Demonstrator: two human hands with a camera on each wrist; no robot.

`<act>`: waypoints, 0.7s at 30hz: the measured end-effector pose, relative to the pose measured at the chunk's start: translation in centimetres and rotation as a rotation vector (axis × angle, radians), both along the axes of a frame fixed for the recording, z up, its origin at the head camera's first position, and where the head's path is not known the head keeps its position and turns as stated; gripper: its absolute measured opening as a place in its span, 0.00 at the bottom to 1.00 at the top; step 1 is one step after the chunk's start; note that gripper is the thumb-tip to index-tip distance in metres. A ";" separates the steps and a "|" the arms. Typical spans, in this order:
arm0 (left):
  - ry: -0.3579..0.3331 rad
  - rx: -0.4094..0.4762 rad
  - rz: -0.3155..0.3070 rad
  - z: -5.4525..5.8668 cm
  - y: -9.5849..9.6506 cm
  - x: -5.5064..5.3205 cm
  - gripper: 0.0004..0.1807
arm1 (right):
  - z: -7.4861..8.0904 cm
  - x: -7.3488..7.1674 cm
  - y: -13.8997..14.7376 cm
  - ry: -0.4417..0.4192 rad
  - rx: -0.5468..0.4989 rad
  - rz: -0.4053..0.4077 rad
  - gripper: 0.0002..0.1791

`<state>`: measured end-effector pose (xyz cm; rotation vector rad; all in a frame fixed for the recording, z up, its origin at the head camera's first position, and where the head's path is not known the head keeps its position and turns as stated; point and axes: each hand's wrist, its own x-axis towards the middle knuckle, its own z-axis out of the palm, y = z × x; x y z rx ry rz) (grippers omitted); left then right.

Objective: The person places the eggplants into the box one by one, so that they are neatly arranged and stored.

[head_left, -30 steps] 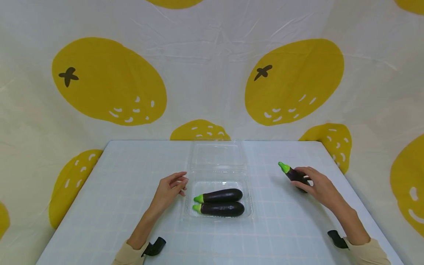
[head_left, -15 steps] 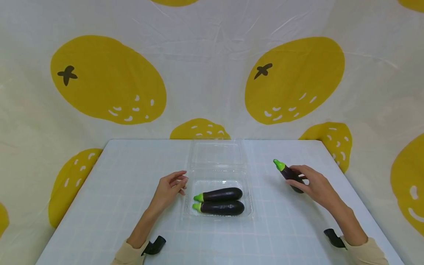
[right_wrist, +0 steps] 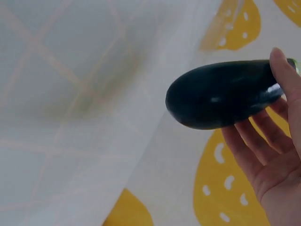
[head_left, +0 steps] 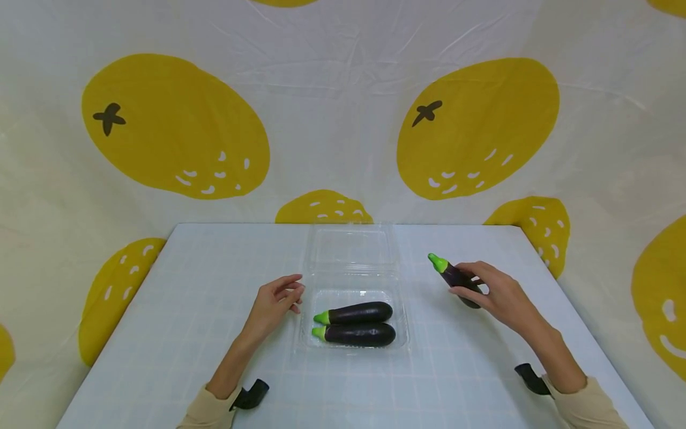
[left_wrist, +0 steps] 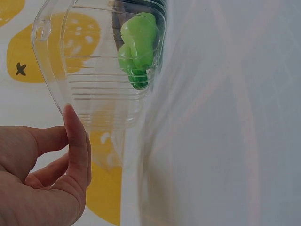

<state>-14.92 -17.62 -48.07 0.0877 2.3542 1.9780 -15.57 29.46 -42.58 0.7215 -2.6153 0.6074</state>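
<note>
My right hand [head_left: 501, 297] grips a dark purple eggplant [head_left: 454, 277] between thumb and fingers, its green stem end pointing up and left. The right wrist view has the rounded end of this eggplant [right_wrist: 216, 94] held off the table. Two more eggplants, the rear one [head_left: 361, 313] and the front one [head_left: 361, 335], lie side by side in a clear plastic clamshell container [head_left: 403, 345] with their green ends to the left. Beside its left edge is my left hand [head_left: 273, 307], fingers loosely bent and holding nothing. In the left wrist view a fingertip [left_wrist: 69, 110] is right at the container's rim.
The container's hinged lid [head_left: 351, 250] lies open toward the back of the table. A pale checked cloth covers the table [head_left: 214, 256]. Behind it hangs a white backdrop [head_left: 332, 119] printed with yellow fruit.
My right hand has moved left toward the container, carrying the eggplant with it. The left hand and the two eggplants in the container have stayed in place.
</note>
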 end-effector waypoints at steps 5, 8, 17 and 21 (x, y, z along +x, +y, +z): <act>0.001 -0.006 -0.001 0.1 0.0 0.1 0.24 | 0.6 -0.1 -0.9 0.022 0.003 0.024 0.30; 0.002 -0.007 0.000 0.3 0.1 0.1 0.24 | 0.8 -0.2 -1.6 0.043 0.003 0.046 0.29; -0.015 -0.023 0.019 0.4 0.2 0.1 0.23 | 1.3 -0.4 -4.1 0.040 -0.014 0.100 0.29; -0.020 -0.022 0.022 0.5 0.2 0.2 0.23 | 1.8 -0.6 -5.3 0.040 -0.019 0.136 0.28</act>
